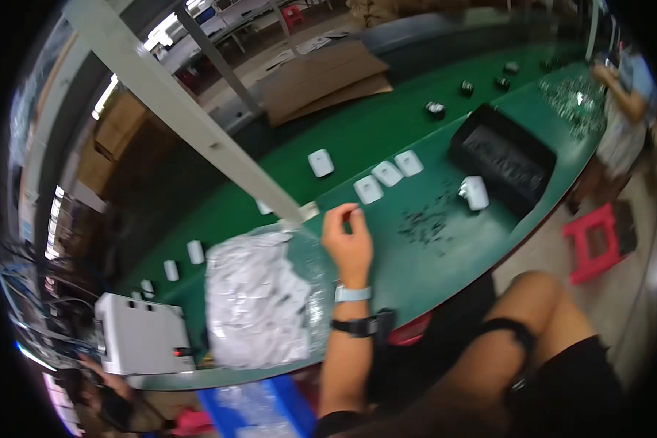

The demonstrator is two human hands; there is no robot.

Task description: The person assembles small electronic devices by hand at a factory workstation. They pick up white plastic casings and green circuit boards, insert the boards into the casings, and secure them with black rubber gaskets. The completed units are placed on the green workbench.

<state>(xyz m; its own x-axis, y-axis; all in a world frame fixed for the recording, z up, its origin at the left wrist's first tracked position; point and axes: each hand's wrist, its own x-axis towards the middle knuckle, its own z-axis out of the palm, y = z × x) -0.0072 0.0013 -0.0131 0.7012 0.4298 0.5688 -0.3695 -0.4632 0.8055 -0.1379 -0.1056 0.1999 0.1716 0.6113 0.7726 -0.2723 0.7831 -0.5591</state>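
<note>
My left hand (347, 237), wearing a watch and a black strap at the wrist, is above the green table with its fingers curled and closed. What they hold, if anything, is hidden. Just beyond it lie three white rounded covers: one (368, 190), another (387, 174) and a third (409, 163). A clear plastic bag (252, 306) with white pieces is beside my left forearm. My right arm is bent back toward me, with a black strap round it. Near the lower edge my right hand (463, 387) is dark and smeared, its fingers not readable.
Small dark pieces (425, 225) are scattered before a black bin (515, 193). A white cover with a shiny part (476, 193) lies beside it. More parts rest on the green strip beyond the grey post (197, 117). A white machine (142, 332) stands left; people work at both ends.
</note>
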